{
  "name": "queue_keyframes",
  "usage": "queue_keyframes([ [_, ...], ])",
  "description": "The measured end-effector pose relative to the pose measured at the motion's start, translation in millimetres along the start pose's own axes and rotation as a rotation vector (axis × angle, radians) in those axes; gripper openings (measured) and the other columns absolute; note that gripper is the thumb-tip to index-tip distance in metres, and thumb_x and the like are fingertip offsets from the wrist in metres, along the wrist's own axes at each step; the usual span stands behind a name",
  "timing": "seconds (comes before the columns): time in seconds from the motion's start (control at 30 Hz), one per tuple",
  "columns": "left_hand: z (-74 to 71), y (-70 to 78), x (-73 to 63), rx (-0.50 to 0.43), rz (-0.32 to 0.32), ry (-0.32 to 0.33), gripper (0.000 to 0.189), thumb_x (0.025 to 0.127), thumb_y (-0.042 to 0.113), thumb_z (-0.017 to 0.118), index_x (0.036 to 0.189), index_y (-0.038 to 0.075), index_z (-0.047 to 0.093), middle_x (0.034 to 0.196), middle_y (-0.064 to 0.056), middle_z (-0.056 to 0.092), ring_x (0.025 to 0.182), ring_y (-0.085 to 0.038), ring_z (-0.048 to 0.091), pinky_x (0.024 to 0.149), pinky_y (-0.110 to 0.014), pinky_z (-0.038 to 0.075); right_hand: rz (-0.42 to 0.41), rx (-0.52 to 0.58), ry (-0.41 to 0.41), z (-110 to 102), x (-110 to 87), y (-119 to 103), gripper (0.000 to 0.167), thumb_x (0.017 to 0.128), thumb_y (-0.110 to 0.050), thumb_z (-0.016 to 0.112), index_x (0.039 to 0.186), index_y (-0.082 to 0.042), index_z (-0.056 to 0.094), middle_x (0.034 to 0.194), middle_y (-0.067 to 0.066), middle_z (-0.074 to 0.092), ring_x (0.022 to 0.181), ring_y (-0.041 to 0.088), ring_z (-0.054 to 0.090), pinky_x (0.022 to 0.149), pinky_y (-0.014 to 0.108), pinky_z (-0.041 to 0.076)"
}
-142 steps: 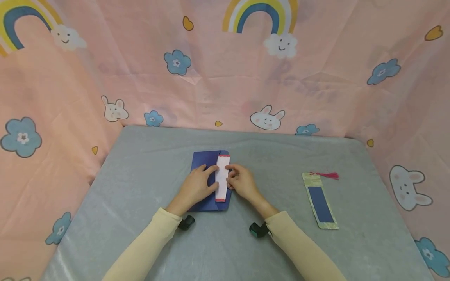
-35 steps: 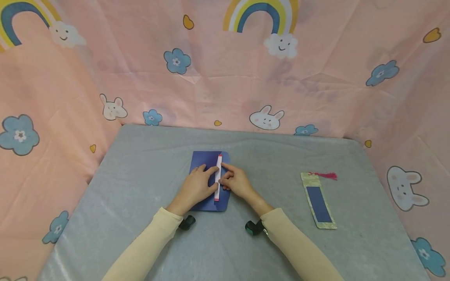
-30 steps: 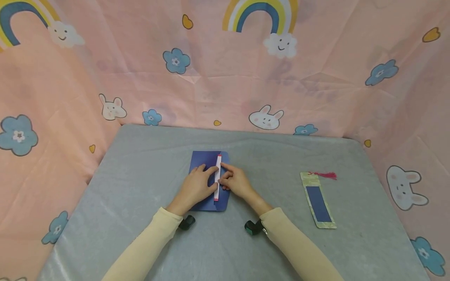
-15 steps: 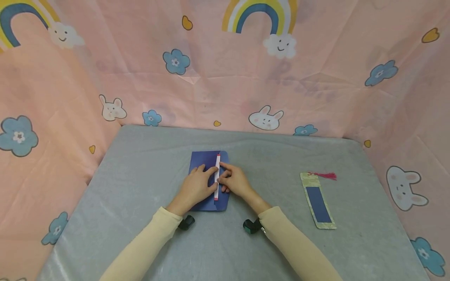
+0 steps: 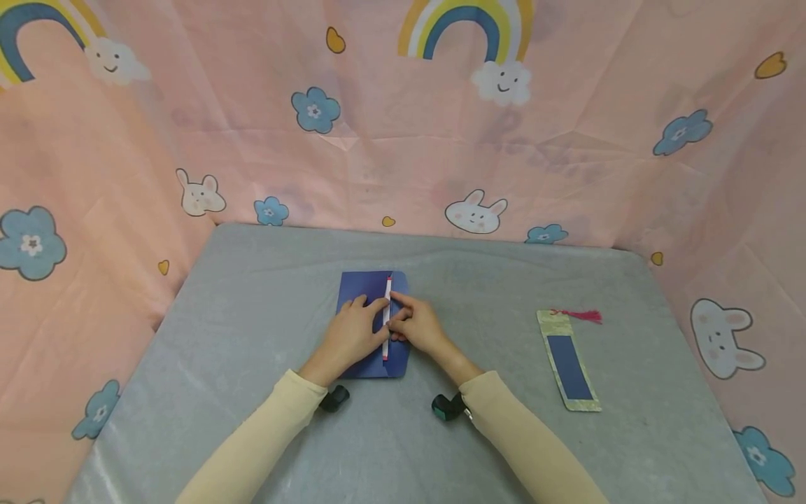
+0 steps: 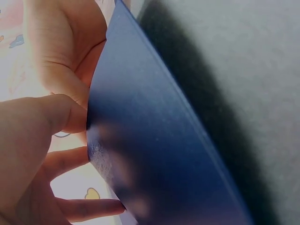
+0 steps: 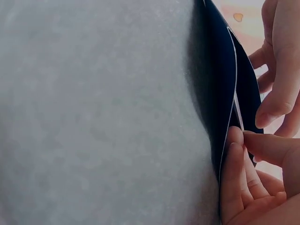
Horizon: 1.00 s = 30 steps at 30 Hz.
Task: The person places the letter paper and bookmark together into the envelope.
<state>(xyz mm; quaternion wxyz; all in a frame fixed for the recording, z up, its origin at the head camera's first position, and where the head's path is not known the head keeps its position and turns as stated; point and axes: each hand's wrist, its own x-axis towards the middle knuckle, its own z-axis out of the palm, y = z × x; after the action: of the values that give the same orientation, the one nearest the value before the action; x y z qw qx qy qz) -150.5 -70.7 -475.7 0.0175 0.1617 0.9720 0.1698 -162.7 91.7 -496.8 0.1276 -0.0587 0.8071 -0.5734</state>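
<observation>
Toward the tabletop's (image 5: 378, 448) near edge, shows sleeves (image 5: 252, 434); toward the right edge, a bookmark (image 5: 570, 365). Midway, rests the left hand (image 5: 352, 333) on the envelope (image 5: 364, 283) with fingers spread, and pinches the strip (image 5: 385, 345) in its opening with the right hand (image 5: 420, 326); beyond the far edge, shows a curtain (image 5: 390, 164).

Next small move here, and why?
I'd have the right hand nudge the white card leftward into the blue envelope, gently. Only a narrow strip with red ends shows at the opening, the right fingers are at its outer edge, and the left hand rests on the envelope, which should steady it. The flap lies open to the right.
</observation>
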Motion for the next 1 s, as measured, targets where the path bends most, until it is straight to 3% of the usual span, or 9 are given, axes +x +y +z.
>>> queue_keyframes([
  [0.23, -1.3, 0.9, -0.4, -0.02, -0.014, -0.016, 0.052, 0.089, 0.035, 0.068, 0.139, 0.022, 0.058, 0.137, -0.027, 0.058, 0.122, -0.046, 0.058, 0.092, -0.058, 0.052, 0.034, -0.026, 0.003, 2.7, 2.7, 1.9, 0.069, 0.087, 0.004, 0.062, 0.151, -0.005, 0.04, 0.08, 0.016, 0.074, 0.055, 0.008, 0.063, 0.058, 0.024, 0.054],
  [0.43, -2.0, 1.5, -0.5, -0.02, -0.009, -0.013, 0.051, 0.09, 0.034, 0.067, 0.138, 0.021, 0.059, 0.136, -0.027, 0.058, 0.122, -0.047, 0.058, 0.093, -0.058, 0.052, 0.033, 0.006, 0.012, 2.7, 1.6, 1.9, 0.066, 0.086, 0.004, 0.063, 0.148, -0.002, 0.042, 0.081, 0.019, 0.074, 0.055, 0.009, 0.063, 0.059, 0.024, 0.055],
  [0.77, -2.5, 0.8, -0.4, -0.027, -0.017, -0.01, 0.052, 0.087, 0.028, 0.066, 0.138, 0.021, 0.059, 0.136, -0.028, 0.058, 0.123, -0.047, 0.057, 0.093, -0.058, 0.052, 0.049, -0.001, -0.022, 0.9, 5.7, 7.9, 0.064, 0.089, 0.0, 0.063, 0.149, -0.011, 0.045, 0.078, 0.012, 0.073, 0.056, 0.008, 0.063, 0.059, 0.024, 0.054],
  [1.0, -1.0, 1.0, 1.1, -0.012, -0.019, -0.014, 0.052, 0.087, 0.033, 0.068, 0.137, 0.021, 0.059, 0.136, -0.027, 0.058, 0.123, -0.047, 0.058, 0.094, -0.058, 0.052, 0.026, 0.023, -0.074, -4.1, 2.9, 10.1, 0.065, 0.089, 0.001, 0.062, 0.15, -0.01, 0.042, 0.081, 0.017, 0.073, 0.063, 0.012, 0.068, 0.067, 0.03, 0.058],
])
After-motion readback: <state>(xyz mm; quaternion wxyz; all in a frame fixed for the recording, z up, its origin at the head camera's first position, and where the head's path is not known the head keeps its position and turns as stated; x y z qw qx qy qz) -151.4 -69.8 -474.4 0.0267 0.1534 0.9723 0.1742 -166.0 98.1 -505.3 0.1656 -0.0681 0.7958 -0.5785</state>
